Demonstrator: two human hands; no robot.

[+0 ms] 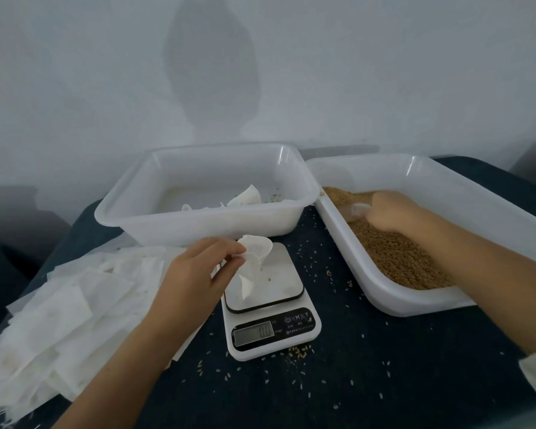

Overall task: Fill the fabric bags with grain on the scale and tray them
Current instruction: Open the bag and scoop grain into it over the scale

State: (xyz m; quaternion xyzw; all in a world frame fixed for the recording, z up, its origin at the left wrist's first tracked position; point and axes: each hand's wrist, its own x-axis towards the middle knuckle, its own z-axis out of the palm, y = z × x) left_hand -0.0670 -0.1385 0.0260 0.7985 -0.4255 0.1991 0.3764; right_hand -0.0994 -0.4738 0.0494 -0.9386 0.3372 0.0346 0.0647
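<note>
A white digital scale (273,332) stands in the middle of the dark table. On its platform a white fabric bag (252,267) stands with its mouth open; my left hand (195,274) pinches its rim. At the right, a white tray (415,305) holds brown grain (396,258). My right hand (396,212) is in that tray, gripping a small clear scoop (358,210) pushed into the grain. A second white tray (198,224) behind the scale holds a filled bag (245,196).
A heap of flat, unfilled white bags (68,311) covers the table's left side. Loose grains (297,354) are scattered on the dark cloth around the scale. A pale wall rises right behind the trays.
</note>
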